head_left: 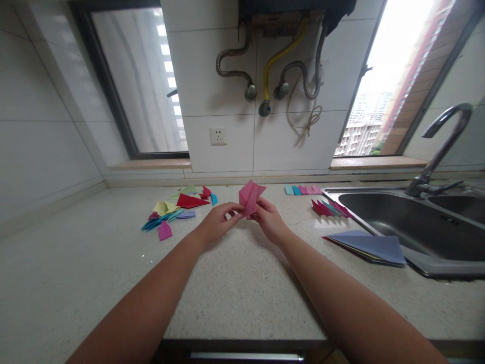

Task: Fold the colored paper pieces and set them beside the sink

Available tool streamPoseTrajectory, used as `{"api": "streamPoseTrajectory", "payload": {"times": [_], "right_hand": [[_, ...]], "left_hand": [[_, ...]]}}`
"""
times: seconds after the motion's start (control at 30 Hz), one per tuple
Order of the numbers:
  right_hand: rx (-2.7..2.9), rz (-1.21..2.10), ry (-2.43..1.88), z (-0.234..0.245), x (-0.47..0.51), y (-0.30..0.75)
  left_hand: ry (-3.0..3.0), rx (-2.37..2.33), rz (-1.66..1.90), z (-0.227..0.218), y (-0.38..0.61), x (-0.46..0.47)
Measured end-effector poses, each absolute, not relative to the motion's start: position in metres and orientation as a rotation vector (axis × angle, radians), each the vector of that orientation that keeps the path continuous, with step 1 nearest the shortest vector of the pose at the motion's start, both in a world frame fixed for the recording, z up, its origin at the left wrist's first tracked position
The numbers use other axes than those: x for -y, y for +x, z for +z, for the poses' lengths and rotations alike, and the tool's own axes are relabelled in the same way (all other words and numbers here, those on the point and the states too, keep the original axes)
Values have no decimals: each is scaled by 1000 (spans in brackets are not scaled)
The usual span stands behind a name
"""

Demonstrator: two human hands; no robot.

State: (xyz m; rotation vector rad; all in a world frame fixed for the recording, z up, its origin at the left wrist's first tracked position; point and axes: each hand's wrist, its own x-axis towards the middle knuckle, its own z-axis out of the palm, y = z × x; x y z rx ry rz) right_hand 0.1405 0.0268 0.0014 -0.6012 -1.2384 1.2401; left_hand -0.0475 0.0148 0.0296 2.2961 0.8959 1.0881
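Observation:
A pink piece of folded paper (250,196), creased with several points, is held up above the pale speckled countertop (235,288). My left hand (223,218) pinches its lower left edge between thumb and fingers. At the lower right edge, my right hand (268,218) has its fingers closed on the same paper. The fingertips behind the paper are partly hidden. Left of my hands lies a loose pile of folded papers, among them a red one (191,201), a yellow one (165,208) and a small magenta one (164,230).
On the right lie a row of small folded papers (302,189), a pink and teal folded bunch (331,209) and a stack of larger folded sheets (369,246) against the sink (382,212). A faucet (435,156) rises behind it. Hoses (267,76) and a socket (217,136) are on the wall.

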Motion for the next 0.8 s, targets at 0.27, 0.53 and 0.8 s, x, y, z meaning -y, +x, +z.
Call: {"api": "streamPoseTrajectory", "payload": {"times": [0.27,0.53,0.8], "right_hand": [[1247,1231,-621,6,-22,141],[1249,1244,-613,6,-22,141],[1250,1255,-593,5,-23,140]], "left_hand": [[2165,-814,1098,26,-45,-15],[2128,-821,1052,27,-46,-14],[2190,-827,1057,25,-46,-16]]}}
